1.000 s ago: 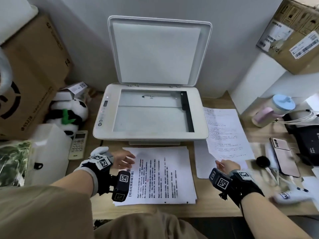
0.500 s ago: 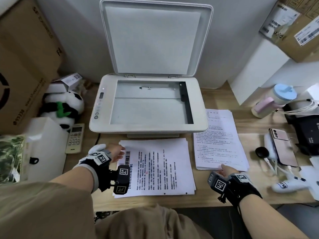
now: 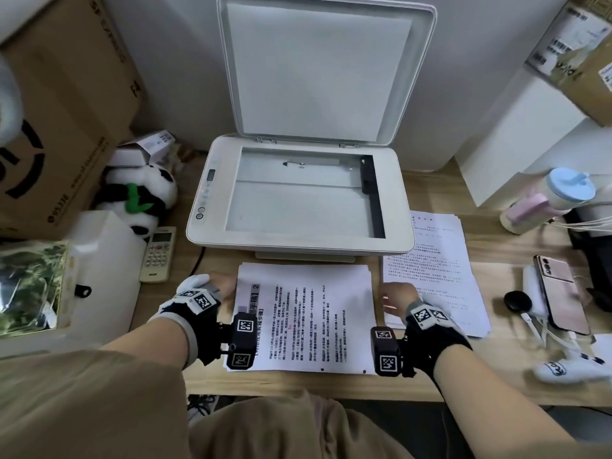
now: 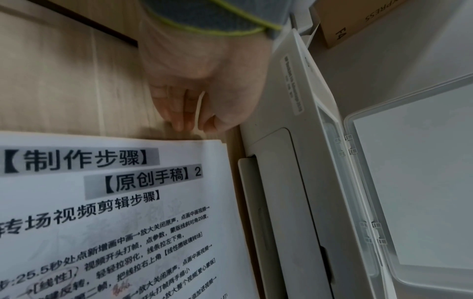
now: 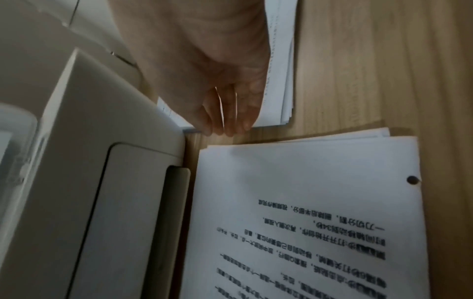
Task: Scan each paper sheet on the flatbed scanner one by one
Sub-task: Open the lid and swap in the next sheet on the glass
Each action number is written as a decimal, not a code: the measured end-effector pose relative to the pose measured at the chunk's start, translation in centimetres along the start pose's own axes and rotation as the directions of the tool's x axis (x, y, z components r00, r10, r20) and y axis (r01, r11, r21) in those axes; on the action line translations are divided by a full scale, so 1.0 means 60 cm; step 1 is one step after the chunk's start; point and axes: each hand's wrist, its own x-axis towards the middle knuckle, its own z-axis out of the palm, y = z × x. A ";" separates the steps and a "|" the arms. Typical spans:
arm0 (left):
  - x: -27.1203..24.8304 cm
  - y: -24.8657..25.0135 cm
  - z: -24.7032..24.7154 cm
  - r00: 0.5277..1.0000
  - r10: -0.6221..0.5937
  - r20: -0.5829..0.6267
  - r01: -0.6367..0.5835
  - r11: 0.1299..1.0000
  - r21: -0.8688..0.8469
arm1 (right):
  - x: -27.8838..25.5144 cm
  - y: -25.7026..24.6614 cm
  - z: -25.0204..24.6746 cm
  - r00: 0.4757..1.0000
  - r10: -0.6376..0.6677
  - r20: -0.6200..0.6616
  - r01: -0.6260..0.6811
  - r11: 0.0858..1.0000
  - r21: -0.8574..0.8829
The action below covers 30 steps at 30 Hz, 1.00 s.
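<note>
On the surface just near of the scanner lies your stack of sheets: thin, limp, slick paper that I judge will cling to the sheet below. Peel only the top one, at its side edges. It is white, printed black, with grey-banded headings at the left. Your left hand has its fingers together, lightly curled, at the left edge; your right hand has fingers straight and together, beside the right edge. Further right lies a second pile.

Matt white plastic is covering the scanner; its glass is shining, and paper sheets are lying on grained wood desk.
</note>
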 end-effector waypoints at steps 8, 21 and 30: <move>0.009 -0.011 0.006 0.999 -0.029 0.023 0.028 0.998 0.058 | 0.001 -0.006 0.038 0.999 -0.054 0.003 0.051 0.929 -0.365; 0.034 -0.015 0.007 0.999 -0.038 0.021 0.033 0.983 0.179 | 0.008 -0.004 0.035 0.995 -0.104 -0.004 0.099 0.955 -0.280; 0.014 0.005 -0.014 0.994 0.085 0.075 -0.100 0.970 0.223 | -0.008 0.004 0.018 0.982 -0.188 0.016 0.189 0.978 -0.084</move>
